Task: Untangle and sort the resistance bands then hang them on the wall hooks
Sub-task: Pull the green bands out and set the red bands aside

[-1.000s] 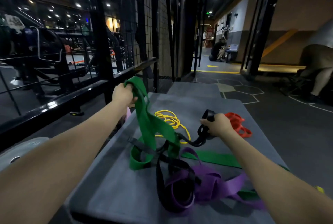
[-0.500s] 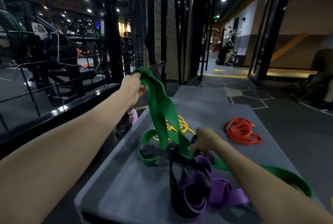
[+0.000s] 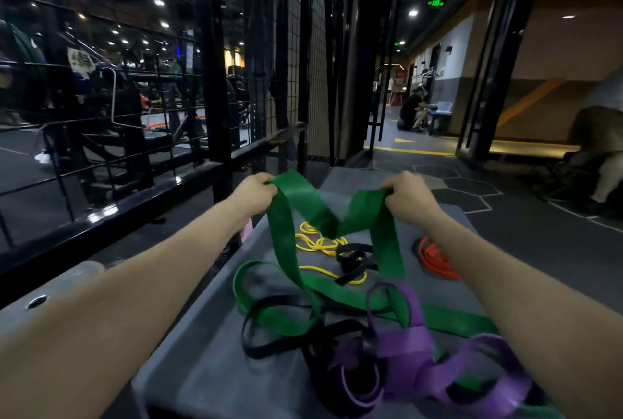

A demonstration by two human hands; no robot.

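Head view: right hand (image 3: 409, 196) has left the black band (image 3: 354, 258), now gripping green band (image 3: 286, 243).

A single head-worn camera looks forward and down over the near end of the grey bench (image 3: 215, 368), close enough that both forearms fill the lower corners. Beyond the bench's far end it faces a corridor, with a black wire fence (image 3: 209, 88) left of the bench.
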